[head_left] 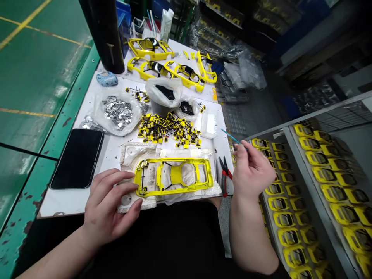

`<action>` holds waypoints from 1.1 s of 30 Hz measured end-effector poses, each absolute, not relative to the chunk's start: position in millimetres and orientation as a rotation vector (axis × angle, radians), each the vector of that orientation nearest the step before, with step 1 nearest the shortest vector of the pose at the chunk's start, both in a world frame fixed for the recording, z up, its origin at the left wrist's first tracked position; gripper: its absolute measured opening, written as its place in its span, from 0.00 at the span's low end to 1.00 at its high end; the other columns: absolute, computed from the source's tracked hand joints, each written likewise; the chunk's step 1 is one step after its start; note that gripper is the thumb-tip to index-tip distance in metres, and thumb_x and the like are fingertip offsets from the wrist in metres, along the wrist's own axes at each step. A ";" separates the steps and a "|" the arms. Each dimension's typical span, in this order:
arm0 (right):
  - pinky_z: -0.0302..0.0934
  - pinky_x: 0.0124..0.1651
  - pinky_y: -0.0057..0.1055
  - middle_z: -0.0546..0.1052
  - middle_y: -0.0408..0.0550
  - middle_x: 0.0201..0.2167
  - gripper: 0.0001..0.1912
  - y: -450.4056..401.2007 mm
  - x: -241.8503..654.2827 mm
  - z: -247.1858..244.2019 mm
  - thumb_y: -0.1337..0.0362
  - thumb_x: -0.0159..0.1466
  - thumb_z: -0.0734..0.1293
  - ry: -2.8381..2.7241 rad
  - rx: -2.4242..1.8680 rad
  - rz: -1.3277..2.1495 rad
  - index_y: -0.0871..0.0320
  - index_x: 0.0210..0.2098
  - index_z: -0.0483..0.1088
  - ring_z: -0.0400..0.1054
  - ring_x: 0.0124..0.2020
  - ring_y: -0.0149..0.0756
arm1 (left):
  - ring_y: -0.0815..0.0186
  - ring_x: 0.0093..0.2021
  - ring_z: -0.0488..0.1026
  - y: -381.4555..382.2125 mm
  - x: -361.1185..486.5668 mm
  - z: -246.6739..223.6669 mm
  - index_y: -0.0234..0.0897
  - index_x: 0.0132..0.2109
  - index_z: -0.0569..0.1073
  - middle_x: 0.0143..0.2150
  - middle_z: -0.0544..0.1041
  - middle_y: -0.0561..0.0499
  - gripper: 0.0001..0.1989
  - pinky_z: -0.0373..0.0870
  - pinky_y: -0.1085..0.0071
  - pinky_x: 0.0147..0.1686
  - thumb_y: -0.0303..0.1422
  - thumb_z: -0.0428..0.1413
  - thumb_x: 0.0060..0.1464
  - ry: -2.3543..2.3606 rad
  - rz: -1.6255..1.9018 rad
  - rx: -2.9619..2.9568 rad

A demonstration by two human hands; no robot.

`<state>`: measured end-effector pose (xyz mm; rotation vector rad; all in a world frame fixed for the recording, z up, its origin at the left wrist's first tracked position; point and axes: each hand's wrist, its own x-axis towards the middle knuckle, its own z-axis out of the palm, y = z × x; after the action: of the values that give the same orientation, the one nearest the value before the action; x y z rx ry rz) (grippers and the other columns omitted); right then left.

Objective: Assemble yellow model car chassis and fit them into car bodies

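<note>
A yellow toy car body shell [177, 174] lies upside down in a whitish moulded block [130, 152] at the table's near edge. My left hand [109, 203] rests at the shell's left end, fingers stretched out and fingertips touching its rim, thumb apart over the block. Small black parts sit inside the shell's left corners. To the right of the shell, my right hand [252, 168] is raised, pinching a thin blue stick [231, 135] that points up and left. Red-handled pliers [224, 180] lie between the block and that hand.
Beyond the block are a pile of small yellow-and-black parts [171, 130], a bag of silvery pieces [117, 112], a bag of black pieces [164, 93] and several yellow shells [186, 75]. A phone [77, 159] lies left. Racks of yellow frames [328, 172] stand right.
</note>
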<state>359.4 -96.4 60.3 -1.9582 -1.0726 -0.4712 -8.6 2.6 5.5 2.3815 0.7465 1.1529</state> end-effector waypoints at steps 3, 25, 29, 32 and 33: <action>0.79 0.53 0.42 0.89 0.52 0.41 0.15 -92.4 363.3 51.6 0.55 0.76 0.73 -1.119 -1.953 -0.512 0.56 0.54 0.87 0.85 0.42 0.44 | 0.43 0.56 0.78 2.6 -9.0 4.5 0.37 0.53 0.78 0.56 0.80 0.36 0.13 0.75 0.42 0.57 0.28 0.65 0.62 0.761 1.145 2.386; 0.78 0.60 0.41 0.89 0.54 0.50 0.17 -88.9 358.0 36.6 0.58 0.78 0.67 -1.268 -2.066 -0.384 0.56 0.54 0.87 0.85 0.51 0.45 | 0.46 0.54 0.77 4.0 -18.7 14.1 0.41 0.55 0.77 0.57 0.78 0.38 0.14 0.76 0.45 0.52 0.28 0.60 0.63 0.764 1.171 2.270; 0.77 0.63 0.41 0.89 0.53 0.51 0.16 -92.5 356.9 35.0 0.59 0.78 0.67 -1.276 -2.044 -0.359 0.56 0.55 0.87 0.85 0.52 0.44 | 0.47 0.52 0.78 7.2 -20.9 24.9 0.44 0.54 0.79 0.55 0.79 0.40 0.14 0.76 0.46 0.50 0.29 0.61 0.63 0.844 1.251 2.234; 0.76 0.64 0.41 0.89 0.53 0.52 0.16 -93.1 357.0 33.4 0.59 0.79 0.67 -1.286 -2.035 -0.335 0.55 0.56 0.86 0.84 0.53 0.43 | 0.46 0.51 0.79 15.8 -19.4 33.7 0.47 0.53 0.80 0.55 0.80 0.42 0.14 0.76 0.43 0.50 0.30 0.63 0.62 0.912 1.300 2.223; 0.76 0.65 0.41 0.89 0.53 0.52 0.16 -93.0 357.1 32.7 0.59 0.79 0.67 -1.287 -2.034 -0.327 0.55 0.56 0.86 0.84 0.53 0.43 | 0.45 0.51 0.80 20.2 -18.1 36.7 0.48 0.53 0.81 0.55 0.80 0.43 0.13 0.76 0.41 0.51 0.31 0.63 0.61 0.936 1.322 2.221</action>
<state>357.1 -93.0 32.7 -2.0340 -1.2873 -0.3266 -18.1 20.2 36.7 2.2209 0.9363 1.3218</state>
